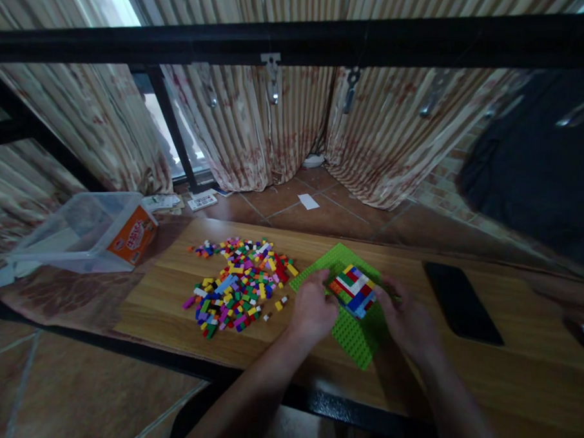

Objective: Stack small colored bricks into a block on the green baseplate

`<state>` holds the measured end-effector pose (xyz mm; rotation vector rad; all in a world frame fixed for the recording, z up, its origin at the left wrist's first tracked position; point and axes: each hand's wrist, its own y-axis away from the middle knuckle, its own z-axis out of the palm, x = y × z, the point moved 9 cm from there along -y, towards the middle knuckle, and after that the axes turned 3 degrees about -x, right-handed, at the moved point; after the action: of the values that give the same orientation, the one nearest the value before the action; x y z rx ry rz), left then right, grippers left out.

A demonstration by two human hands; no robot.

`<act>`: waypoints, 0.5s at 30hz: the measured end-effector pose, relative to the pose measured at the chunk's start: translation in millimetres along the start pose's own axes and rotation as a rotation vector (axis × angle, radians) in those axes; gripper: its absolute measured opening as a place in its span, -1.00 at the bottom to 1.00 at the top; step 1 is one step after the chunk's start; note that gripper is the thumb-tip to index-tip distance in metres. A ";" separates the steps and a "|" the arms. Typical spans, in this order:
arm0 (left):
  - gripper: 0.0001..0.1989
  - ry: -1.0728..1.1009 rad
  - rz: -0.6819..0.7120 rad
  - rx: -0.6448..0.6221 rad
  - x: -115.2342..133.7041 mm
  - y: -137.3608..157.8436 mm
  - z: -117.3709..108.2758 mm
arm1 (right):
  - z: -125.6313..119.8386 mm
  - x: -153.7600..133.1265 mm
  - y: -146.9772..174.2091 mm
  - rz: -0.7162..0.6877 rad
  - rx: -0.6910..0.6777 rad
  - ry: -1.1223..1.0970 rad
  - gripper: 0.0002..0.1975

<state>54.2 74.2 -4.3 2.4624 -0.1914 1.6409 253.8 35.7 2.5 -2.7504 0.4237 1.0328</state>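
Observation:
A flat block of toy bricks point(356, 291) in red, white, yellow, blue and orange lies over the green baseplate point(356, 346). My left hand point(315, 306) is at the block's left side, fingers curled and thumb against its edge. On the opposite side, my right hand point(406, 317) is closed with its thumb at the block's right edge. Both hands cover parts of the baseplate, and some fingertips are hidden. Whether the block is pressed onto the studs cannot be made out. Loose toy bricks point(237, 286) of many colours are heaped left of my left hand.
A black phone-like slab point(463, 302) lies right of my right hand on the wooden table point(155, 296). A clear plastic bin point(87, 231) with an orange label stands at the far left. A dark metal bar point(284, 42) crosses above, before curtains.

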 end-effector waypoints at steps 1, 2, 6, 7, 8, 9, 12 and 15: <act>-0.46 -0.074 -0.006 0.005 0.8 3.9 0.7 | 5.5 -2.0 -1.0 -0.023 -0.021 0.023 -0.38; -0.46 -0.128 -0.010 0.009 1.9 7.7 1.8 | 9.3 -3.9 -1.6 -0.043 -0.035 0.047 -0.37; -0.38 -0.118 -0.025 -0.064 2.9 18.6 15.3 | 8.0 -2.1 0.1 -0.017 -0.058 0.167 -0.42; -0.35 -0.093 -0.028 -0.073 2.5 20.0 17.5 | 4.5 2.0 1.7 0.018 -0.060 0.200 -0.45; -0.33 -0.074 -0.025 -0.080 2.2 20.9 19.2 | 1.4 6.2 3.8 0.044 -0.068 0.230 -0.48; -0.31 -0.057 -0.018 -0.087 1.9 21.3 20.3 | -1.8 11.5 6.4 0.072 -0.072 0.261 -0.49; -0.28 -0.009 0.025 -0.130 1.9 20.9 23.1 | -2.1 26.8 14.3 0.088 -0.118 0.349 -0.51; -0.31 0.027 0.093 -0.184 5.4 18.9 25.4 | 2.8 36.2 15.6 0.026 -0.100 0.364 -0.58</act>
<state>75.4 50.2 -7.5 2.3252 -0.4391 1.6120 273.1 14.4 -24.7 -3.0359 0.4687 0.5675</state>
